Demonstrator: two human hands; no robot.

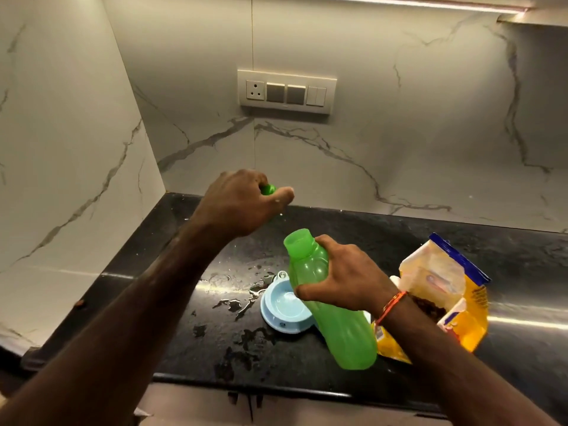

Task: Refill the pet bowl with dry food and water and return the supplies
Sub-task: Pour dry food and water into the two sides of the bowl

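Note:
My right hand grips a green plastic water bottle around its upper body; the bottle is uncapped and leans left over a light blue pet bowl on the black counter. My left hand is raised above the counter farther back and holds the green bottle cap in curled fingers. An open yellow and blue bag of dry pet food stands to the right of the bowl, brown kibble showing in its mouth.
Water is spilled in patches on the black counter left of and in front of the bowl. Marble walls close the corner at left and back. A switch and socket panel sits on the back wall.

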